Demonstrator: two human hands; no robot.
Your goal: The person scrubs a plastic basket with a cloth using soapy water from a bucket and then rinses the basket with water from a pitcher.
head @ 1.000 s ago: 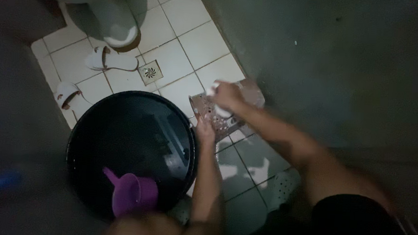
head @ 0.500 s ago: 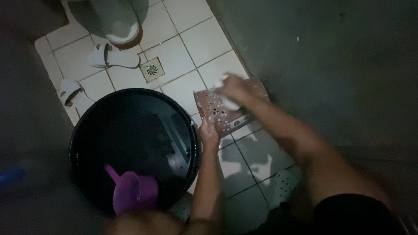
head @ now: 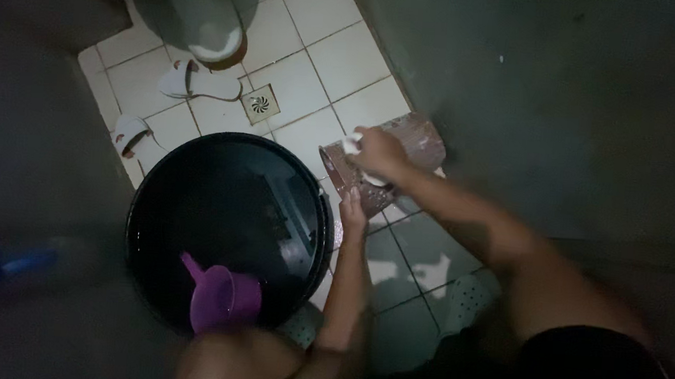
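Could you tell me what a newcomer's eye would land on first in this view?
Probably the big black tub of water at centre, with a purple scoop floating near its lower rim. Just right of it, the right hand presses something white onto a brownish perforated basket that the left hand steadies.

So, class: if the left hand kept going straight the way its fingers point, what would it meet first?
Probably the brown perforated plastic basket: the left hand points up at its lower edge, seemingly touching already; depth unclear.
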